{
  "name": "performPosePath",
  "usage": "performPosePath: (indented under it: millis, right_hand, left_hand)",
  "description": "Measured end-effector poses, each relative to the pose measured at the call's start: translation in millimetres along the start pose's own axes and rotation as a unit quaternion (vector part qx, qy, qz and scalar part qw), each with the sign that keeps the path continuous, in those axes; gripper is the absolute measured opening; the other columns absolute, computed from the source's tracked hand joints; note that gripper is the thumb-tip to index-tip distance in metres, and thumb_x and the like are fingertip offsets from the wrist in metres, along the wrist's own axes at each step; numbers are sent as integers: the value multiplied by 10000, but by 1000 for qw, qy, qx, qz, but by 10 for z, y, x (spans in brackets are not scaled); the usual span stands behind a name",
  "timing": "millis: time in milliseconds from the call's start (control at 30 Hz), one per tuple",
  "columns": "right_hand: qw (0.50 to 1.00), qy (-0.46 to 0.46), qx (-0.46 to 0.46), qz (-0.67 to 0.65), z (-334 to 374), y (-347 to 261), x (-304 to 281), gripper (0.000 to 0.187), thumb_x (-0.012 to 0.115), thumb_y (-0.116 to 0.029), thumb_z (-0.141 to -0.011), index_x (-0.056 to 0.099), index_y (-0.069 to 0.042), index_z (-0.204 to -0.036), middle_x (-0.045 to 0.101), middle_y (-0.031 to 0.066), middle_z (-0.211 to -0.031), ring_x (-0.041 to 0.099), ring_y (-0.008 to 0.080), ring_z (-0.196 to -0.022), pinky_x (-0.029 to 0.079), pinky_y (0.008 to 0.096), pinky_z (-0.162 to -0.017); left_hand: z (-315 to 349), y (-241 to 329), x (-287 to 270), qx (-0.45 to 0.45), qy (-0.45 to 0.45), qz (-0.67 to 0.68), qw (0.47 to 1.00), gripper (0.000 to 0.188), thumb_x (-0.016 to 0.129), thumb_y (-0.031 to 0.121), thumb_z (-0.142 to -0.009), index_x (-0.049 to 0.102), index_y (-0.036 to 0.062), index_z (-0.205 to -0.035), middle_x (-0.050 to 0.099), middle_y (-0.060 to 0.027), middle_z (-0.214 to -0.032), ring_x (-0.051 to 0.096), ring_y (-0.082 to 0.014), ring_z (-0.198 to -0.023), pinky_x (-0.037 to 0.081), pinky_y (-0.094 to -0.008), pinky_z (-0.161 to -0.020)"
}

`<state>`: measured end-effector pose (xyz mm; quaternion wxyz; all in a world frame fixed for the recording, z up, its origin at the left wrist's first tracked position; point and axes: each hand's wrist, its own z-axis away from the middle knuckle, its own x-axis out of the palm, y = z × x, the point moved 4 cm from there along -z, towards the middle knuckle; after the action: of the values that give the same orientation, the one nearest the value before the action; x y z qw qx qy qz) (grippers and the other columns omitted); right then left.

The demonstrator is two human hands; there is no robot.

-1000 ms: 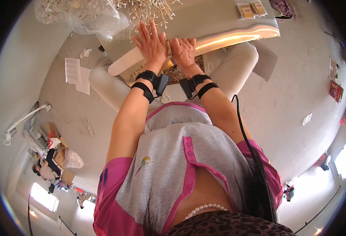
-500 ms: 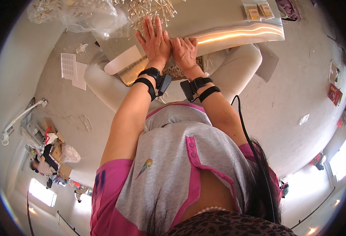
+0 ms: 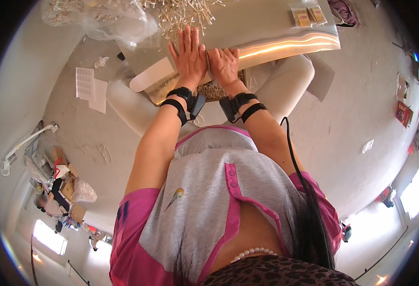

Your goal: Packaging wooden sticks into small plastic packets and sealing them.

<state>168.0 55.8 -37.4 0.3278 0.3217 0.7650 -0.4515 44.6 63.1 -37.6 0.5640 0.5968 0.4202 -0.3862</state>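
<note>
Cotton swabs (image 3: 186,15), one loose heap on the shiny table (image 3: 252,24), near my left hand (image 3: 190,59). Its fingers extend free, slightly parted; my right hand (image 3: 224,66) has curled fingers, contents I cannot tell.

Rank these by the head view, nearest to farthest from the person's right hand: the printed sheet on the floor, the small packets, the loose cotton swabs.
1. Loose cotton swabs: ahead and left of the right hand.
2. Small packets: ahead and to the right.
3. Printed sheet: well off to the left.
</note>
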Motion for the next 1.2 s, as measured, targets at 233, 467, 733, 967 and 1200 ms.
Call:
performPosePath:
  millis: [233, 467, 733, 967, 1200]
  right_hand:
    - [999, -30, -2, 14, 18, 42, 50, 150, 660, -190, -898, 555, -125, -813, 613, 37, -739, 610, 244, -777, 387, 417, -820]
    - [1000, 4, 20, 5, -4, 98, 66, 207, 652, -237, -962, 583, -109, -814, 629, 89, -649, 637, 291, -676, 404, 412, -803]
    - [971, -112, 137, -163, -268, 207, -168, 256, 617, -279, -991, 646, -49, -883, 680, 189, -751, 669, 387, -765, 468, 441, -799]
    - [690, -354, 238, -585, -136, 97, -234, 289, 588, -216, -1060, 686, -17, -1245, 713, -22, -1094, 641, 85, -989, 508, 265, -855]
    - [507, -444, 191, -714, 35, -371, -452, 466, 705, -216, -990, 569, -56, -1407, 616, 9, -1306, 601, 119, -1164, 515, 290, -957]
  left_hand:
    - [-9, -54, 28, 9, 11, 6, 1000, 651, 364, 413, -1057, 226, 174, -1646, 141, -86, -1726, 110, -298, -1591, 3, -595, -1248]
    - [194, -459, -333, -71, 91, 116, 986, 680, 407, 468, -1079, 246, 101, -1628, 191, -172, -1700, 122, -332, -1587, 81, -574, -1233]
    - [456, -845, -759, -129, 138, 347, 919, 545, 543, 275, -1056, 427, 43, -1535, 491, -164, -1540, 398, -321, -1475, 320, -449, -1189]
    - [462, 70, -1462, 51, -142, 453, 879, 588, 692, 95, -927, 527, 128, -1491, 542, -55, -1526, 463, -209, -1439, 333, -392, -1194]
    - [492, 425, -1782, 151, -185, 455, 858, 351, 833, 202, -851, 765, 158, -1192, 757, 19, -1209, 604, -193, -1317, 276, -449, -1216]
